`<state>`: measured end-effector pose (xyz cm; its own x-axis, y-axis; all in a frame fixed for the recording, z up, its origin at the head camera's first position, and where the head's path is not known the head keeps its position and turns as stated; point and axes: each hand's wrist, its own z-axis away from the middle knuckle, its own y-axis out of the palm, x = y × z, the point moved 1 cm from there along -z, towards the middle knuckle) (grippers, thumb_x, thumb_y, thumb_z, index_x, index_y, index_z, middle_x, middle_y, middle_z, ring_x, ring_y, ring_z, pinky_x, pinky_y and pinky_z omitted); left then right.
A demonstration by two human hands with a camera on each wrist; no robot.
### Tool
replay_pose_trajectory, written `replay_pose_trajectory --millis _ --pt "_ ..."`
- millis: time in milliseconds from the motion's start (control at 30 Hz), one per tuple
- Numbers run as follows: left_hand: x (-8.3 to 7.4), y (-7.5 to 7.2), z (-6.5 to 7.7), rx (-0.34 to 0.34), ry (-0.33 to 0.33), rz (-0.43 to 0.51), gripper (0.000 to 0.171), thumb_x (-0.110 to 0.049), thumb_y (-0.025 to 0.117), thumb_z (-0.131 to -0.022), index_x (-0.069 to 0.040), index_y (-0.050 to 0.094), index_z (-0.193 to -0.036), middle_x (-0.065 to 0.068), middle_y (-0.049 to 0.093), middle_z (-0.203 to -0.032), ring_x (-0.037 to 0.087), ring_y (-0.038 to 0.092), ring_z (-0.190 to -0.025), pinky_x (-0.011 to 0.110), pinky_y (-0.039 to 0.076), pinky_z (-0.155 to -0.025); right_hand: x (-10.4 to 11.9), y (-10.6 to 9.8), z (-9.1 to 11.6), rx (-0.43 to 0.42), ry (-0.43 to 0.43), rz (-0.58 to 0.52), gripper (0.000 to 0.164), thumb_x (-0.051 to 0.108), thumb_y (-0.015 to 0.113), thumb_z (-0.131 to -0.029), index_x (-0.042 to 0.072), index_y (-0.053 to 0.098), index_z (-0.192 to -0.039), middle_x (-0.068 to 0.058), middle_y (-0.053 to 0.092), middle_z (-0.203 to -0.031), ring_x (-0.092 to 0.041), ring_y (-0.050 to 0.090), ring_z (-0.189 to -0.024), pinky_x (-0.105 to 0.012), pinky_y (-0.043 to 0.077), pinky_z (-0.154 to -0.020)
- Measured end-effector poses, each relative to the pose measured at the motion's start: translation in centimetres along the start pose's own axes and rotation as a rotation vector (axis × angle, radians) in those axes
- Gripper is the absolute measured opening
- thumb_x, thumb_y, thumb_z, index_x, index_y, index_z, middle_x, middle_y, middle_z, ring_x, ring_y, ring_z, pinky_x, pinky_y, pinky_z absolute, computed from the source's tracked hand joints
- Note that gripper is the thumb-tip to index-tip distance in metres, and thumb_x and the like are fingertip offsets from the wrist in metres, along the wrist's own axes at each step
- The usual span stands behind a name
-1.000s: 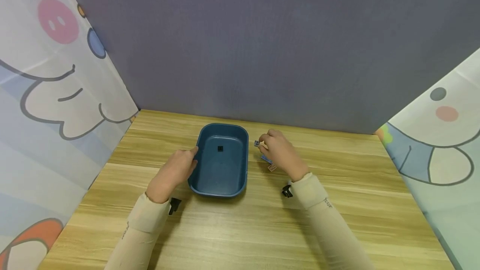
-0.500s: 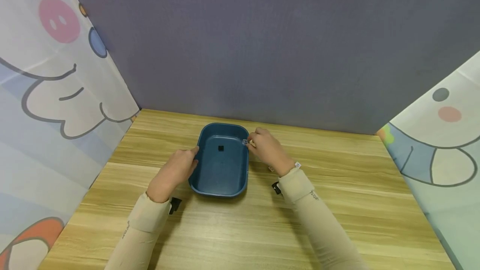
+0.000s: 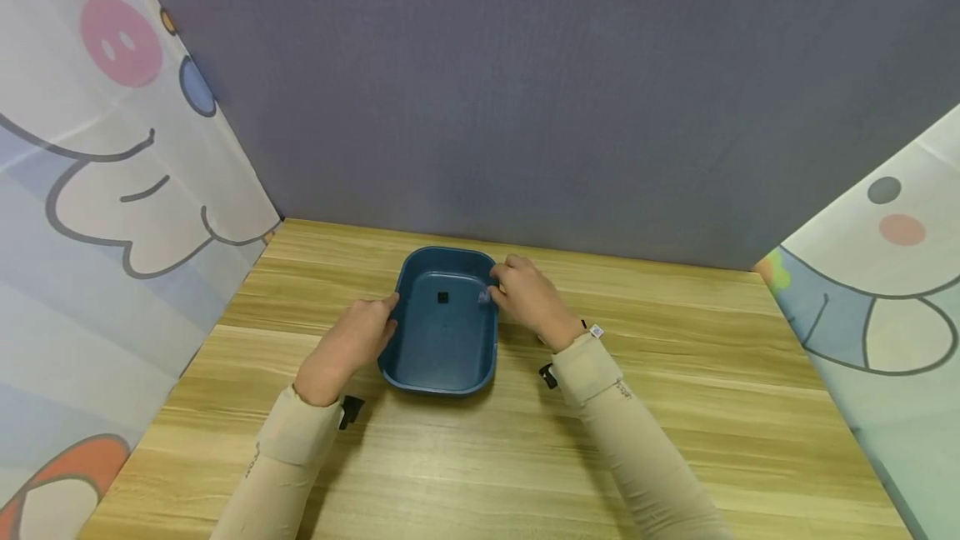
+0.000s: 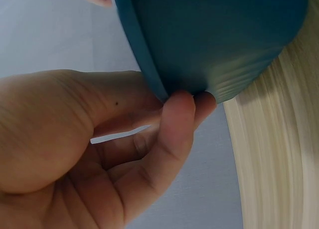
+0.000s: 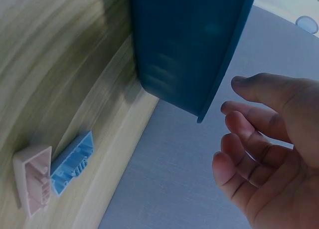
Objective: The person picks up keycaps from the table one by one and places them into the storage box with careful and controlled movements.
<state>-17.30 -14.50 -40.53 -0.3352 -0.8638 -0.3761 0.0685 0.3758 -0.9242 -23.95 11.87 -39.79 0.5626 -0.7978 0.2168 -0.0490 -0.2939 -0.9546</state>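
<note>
Out of the right hand's [image 3: 528,298] fingertips since half a second ago, the small pale piece [image 3: 483,297] shows blurred inside the blue bin [image 3: 438,357] by its right wall, those fingers now loose and empty, while the left hand [image 3: 351,340] pinches the opposite rim, a steadying hold probably worth keeping for such low releases.

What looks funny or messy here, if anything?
Just a little: a pink piece and a blue piece lie askew on the table outside the blue bin. Nothing looks spilled or broken.

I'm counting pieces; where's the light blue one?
The light blue piece lies on the table beside the pink piece, lower left in the right wrist view.
</note>
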Motion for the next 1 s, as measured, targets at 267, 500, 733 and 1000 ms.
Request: replay_pose_trajectory --millis 267,500,733,1000 --pt "0.0 0.0 0.0 0.0 0.008 0.006 0.043 0.004 0.063 -0.094 0.019 0.051 -0.132 0.035 0.063 -0.114 0.028 0.066 -0.073 0.034 0.052 -0.059 -0.5 -0.6 0.8 -0.033 0.007 -0.003 0.02 0.011 0.071 -0.094 -0.002 0.072 -0.11 -0.01 0.06 -0.094 -0.022 0.057 -0.082 -0.033 0.052 -0.069" --pt "0.1 0.0 0.0 0.001 0.009 0.01 0.043 0.005 0.063 -0.094 0.019 0.051 -0.132 0.036 0.062 -0.115 0.03 0.067 -0.076 0.035 0.053 -0.06 -1.8 -1.2 2.0 -0.014 0.027 0.023 0.02 0.01 0.07 -0.094 -0.002 0.071 -0.109 -0.011 0.06 -0.094 -0.023 0.059 -0.083 -0.033 0.053 -0.07" --pt "0.0 0.0 0.1 0.001 0.011 0.013 0.042 0.005 0.062 -0.094 0.019 0.051 -0.132 0.036 0.062 -0.117 0.037 0.069 -0.086 0.038 0.056 -0.066 -3.1 -1.3 3.6 0.01 0.047 0.026 0.019 0.01 0.071 -0.094 -0.003 0.071 -0.108 -0.01 0.06 -0.092 -0.022 0.057 -0.08 -0.033 0.052 -0.07" --pt "0.0 0.0 0.2 0.017 -0.007 0.013 0.043 0.004 0.061 -0.095 0.018 0.05 -0.134 0.036 0.061 -0.119 0.038 0.069 -0.089 0.039 0.056 -0.068 -4.4 -1.1 5.1 0.057 0.091 0.027 0.021 0.01 0.071 -0.094 -0.003 0.071 -0.11 -0.011 0.06 -0.094 -0.023 0.058 -0.082 -0.034 0.053 -0.069"
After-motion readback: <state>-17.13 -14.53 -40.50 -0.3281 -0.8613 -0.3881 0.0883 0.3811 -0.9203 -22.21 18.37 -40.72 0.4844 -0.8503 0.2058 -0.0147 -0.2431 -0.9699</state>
